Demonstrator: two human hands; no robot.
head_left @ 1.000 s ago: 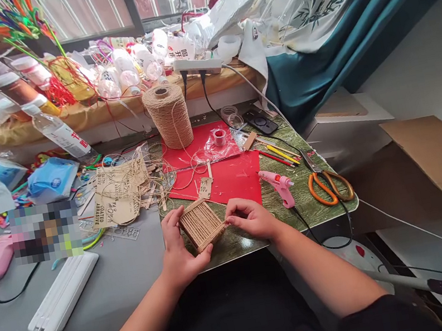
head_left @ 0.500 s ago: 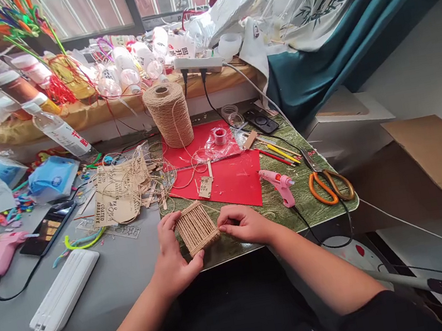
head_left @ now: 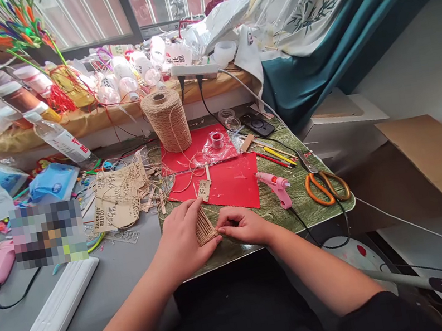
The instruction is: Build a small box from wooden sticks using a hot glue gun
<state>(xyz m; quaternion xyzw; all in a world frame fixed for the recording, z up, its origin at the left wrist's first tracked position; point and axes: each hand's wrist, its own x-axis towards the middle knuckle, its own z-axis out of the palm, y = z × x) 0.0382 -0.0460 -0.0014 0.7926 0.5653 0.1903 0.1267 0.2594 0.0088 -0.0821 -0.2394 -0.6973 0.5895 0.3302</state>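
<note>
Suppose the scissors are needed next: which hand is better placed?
Probably the right hand: it is nearer the scissors, though occupied at the edge of the twine-wrapped block. The left hand is farther off, curled over the block.

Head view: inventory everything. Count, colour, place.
Wrapped block: one, tan, centre front
Spool: one, tan, centre
Sheets: two, red, centre
Glue guns: two, pink, right and far left
Scissors: one, orange-handled, right
Sticks: several, mixed colours, right
Power strips: two, white, back and left
Bottle: one, clear, left
Sandpaper: uncountable, brown, left
Curtain: one, teal, right
Clutter: uncountable, mixed colours, back and left
Left hand: one, bare, over block
Right hand: one, bare, at block's edge
</note>
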